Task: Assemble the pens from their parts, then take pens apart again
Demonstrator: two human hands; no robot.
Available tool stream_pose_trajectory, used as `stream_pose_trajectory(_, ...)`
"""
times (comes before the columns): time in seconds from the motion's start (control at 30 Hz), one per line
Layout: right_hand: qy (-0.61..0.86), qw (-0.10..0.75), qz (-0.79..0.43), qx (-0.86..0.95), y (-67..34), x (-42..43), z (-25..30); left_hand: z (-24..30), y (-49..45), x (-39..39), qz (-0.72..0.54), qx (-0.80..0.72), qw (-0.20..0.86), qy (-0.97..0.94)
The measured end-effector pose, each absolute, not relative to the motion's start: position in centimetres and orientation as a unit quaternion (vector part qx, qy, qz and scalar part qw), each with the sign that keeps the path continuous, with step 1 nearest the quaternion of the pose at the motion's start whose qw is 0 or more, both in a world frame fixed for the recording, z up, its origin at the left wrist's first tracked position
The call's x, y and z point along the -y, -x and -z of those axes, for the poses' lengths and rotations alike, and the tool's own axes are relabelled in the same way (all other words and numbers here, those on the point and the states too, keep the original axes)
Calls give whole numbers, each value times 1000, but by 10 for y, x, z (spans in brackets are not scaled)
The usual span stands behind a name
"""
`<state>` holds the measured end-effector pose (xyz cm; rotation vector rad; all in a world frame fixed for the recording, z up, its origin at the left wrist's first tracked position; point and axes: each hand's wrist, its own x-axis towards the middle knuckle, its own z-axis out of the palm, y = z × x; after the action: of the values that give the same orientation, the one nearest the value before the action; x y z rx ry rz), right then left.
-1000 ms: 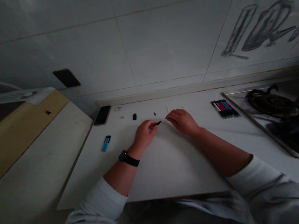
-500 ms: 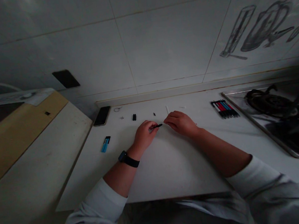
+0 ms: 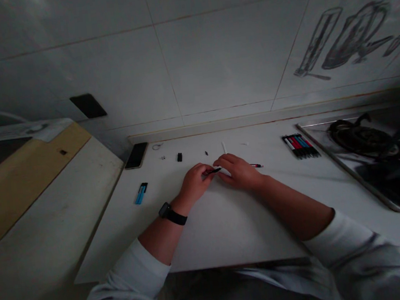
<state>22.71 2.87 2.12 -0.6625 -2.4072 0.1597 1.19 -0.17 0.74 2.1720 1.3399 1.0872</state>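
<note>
My left hand (image 3: 196,179) is closed, thumb and fingers pinching a slim black pen barrel (image 3: 215,170) that points right. A small pale bit shows at the barrel's right end. Around that end, the fingers and thumb of my right hand (image 3: 239,172) are apart, the fingers reaching over it and the thumb below; whether they touch it is unclear. Behind my right hand lies a dark pen with red on it (image 3: 257,165), partly hidden. Above the hands are a thin white tube (image 3: 224,147), a tiny black piece (image 3: 206,153) and small black parts (image 3: 180,157).
A row of several pens (image 3: 300,146) lies at right, beside a gas stove (image 3: 364,162). At left are blue pen parts (image 3: 140,193), a phone (image 3: 137,155), a thin ring (image 3: 157,146) and tiny metal bits (image 3: 163,158). A tiled wall (image 3: 220,63) borders the white counter (image 3: 229,232).
My right hand's fingers have spread from a pinch on the pale part and moved around the barrel's end. Less of the pale part shows. More of the pen behind that hand is visible.
</note>
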Motion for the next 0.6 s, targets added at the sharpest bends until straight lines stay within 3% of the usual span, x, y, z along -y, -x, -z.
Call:
stream_pose_trajectory(0.37,243,410,-164,863,-224,-18,-35,-4,-10,-1,-388,-482,196,-761)
stream_pose_trajectory(0.6,434,474,-151,751,-258,-42,-48,-6,-10,1,-372,-502,193,-757)
